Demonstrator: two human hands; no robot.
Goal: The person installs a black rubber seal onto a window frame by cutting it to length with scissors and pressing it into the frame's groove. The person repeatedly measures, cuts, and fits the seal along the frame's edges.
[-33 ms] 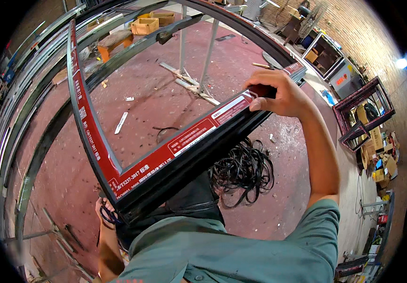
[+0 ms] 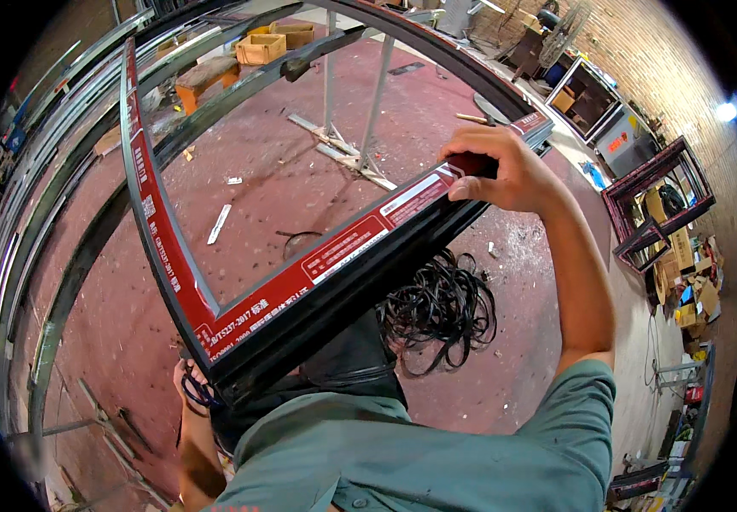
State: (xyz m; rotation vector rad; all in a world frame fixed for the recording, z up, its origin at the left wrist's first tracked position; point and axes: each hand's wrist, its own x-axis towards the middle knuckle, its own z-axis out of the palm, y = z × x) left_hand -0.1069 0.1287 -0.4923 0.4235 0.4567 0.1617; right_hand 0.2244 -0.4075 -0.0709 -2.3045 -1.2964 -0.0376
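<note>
1. The frame [image 2: 240,299] – red film on top, black sides – spans the space before the person, its near-left corner pointing back toward the body.
2. The right hand [image 2: 505,171] is closed around the near bar, close to its right end: thumb on the near side, fingers curled over the top.
3. The left hand [image 2: 191,375] is below and just outside the near-left corner, partly hidden by it. A dark blue loop [image 2: 200,392] shows at its fingers; I cannot tell how tightly they close, or whether they touch the frame.
4. Black strips [image 2: 441,311] lie tangled on the red floor [image 2: 462,388], beyond the trousers [image 2: 347,363].
</note>
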